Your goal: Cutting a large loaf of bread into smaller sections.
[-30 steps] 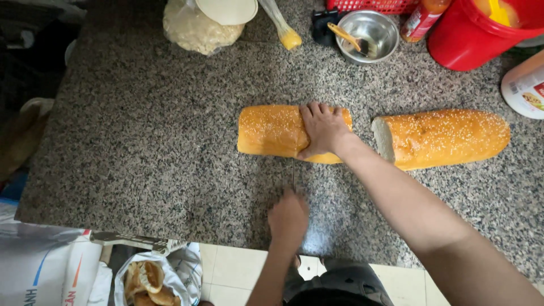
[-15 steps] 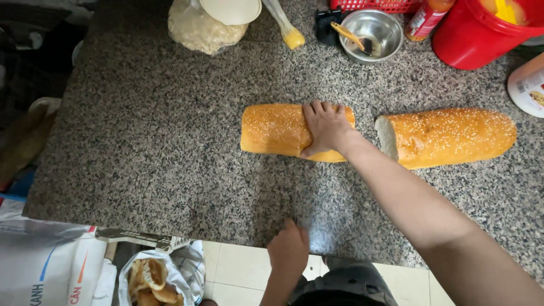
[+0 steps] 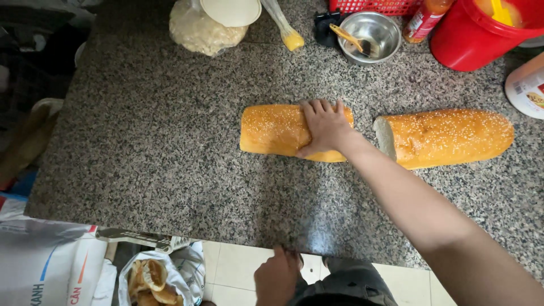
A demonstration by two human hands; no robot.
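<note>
Two pieces of a sesame-topped loaf lie on the speckled granite counter [image 3: 158,147]. My right hand [image 3: 324,127] presses flat on the right end of the left bread piece [image 3: 271,129], fingers spread over its top. The other bread piece [image 3: 447,137] lies apart to the right, its cut face turned toward my hand. My left hand [image 3: 276,276] hangs below the counter's front edge, by my body, fingers loosely curled with nothing visible in it.
At the back stand a bag of pale dough with a lid [image 3: 212,25], a pastry brush [image 3: 286,31], a steel bowl with a brush [image 3: 368,34], a sauce bottle [image 3: 422,20] and a red bucket [image 3: 481,34]. Below the counter lie a bag of bread scraps [image 3: 150,280] and a printed sack [image 3: 42,266].
My left hand has dropped from the counter's front area down below its edge. My right hand stays on the left bread piece.
</note>
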